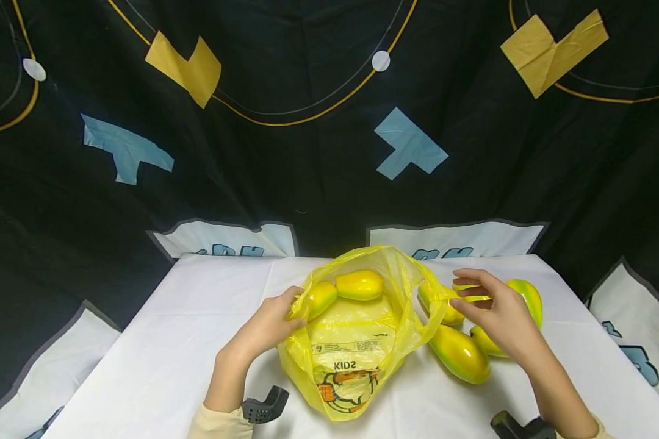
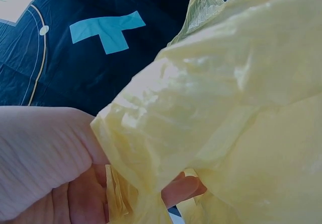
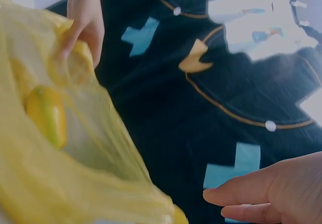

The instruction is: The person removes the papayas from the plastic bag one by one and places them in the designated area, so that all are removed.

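Observation:
A yellow plastic bag (image 1: pixel 351 347) stands on the table with its mouth spread wide. Inside it lie two yellow mangoes, one at the back (image 1: pixel 359 285) and one at the left (image 1: pixel 321 299). My left hand (image 1: pixel 266 326) pinches the bag's left rim; in the left wrist view the plastic (image 2: pixel 216 108) covers part of its fingers. My right hand (image 1: pixel 496 311), fingers loosely extended, hovers over several yellow-green mangoes (image 1: pixel 461 355) just right of the bag. In the right wrist view this hand (image 3: pixel 266 189) holds nothing and is apart from the bag's rim.
A white-covered table (image 1: pixel 159 366) extends under everything. Behind it hangs a dark printed cloth (image 1: pixel 307 177) with blue and yellow shapes. The loose mangoes sit close together beside the bag, one with a greener side (image 1: pixel 529 299) farthest right.

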Tool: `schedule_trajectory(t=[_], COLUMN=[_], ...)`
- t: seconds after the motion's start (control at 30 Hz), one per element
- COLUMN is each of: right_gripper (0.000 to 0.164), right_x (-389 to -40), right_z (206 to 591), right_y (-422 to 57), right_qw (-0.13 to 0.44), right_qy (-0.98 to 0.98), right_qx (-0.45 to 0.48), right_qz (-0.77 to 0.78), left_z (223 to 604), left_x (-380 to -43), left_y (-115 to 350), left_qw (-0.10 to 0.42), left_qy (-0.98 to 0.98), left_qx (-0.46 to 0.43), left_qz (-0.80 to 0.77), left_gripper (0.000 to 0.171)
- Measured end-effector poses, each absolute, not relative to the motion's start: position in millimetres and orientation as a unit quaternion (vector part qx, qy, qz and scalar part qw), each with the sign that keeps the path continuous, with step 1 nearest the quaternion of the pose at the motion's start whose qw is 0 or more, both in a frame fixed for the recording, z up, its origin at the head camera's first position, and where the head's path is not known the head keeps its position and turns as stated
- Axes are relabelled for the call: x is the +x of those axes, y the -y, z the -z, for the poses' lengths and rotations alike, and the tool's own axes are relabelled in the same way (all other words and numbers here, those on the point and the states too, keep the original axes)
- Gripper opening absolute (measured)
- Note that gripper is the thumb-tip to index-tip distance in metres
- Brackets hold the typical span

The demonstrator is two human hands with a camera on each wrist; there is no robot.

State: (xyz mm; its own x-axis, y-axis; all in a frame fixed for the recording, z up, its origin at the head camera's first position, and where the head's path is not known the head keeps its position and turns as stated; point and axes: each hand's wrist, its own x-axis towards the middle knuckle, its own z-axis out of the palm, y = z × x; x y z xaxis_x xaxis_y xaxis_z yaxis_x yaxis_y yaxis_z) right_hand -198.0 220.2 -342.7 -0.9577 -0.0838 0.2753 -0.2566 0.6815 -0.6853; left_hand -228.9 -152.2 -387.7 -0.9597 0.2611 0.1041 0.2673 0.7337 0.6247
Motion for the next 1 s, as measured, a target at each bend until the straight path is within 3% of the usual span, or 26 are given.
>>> schedule_trajectory(t=[0.43, 1.0], right_gripper=[0.044, 0.045], right_x=[-211.4, -267.3], right_z=[334.4, 350.1], right_y=[-177.7, -126.2], right_qw=[0.128, 0.049], right_qy=[0.888, 0.907], right_qx=[0.149, 0.186], right_qz=[-0.415, -0.375], left_z=[386.4, 385.3], left_x=[-228.3, -226.7], left_y=[152.4, 151.9], left_qw=[0.003, 0.008], left_qy=[0.930, 0.928], left_qx=[-0.143, -0.148], left_qz=[0.339, 0.342], left_gripper=[0.047, 0.047])
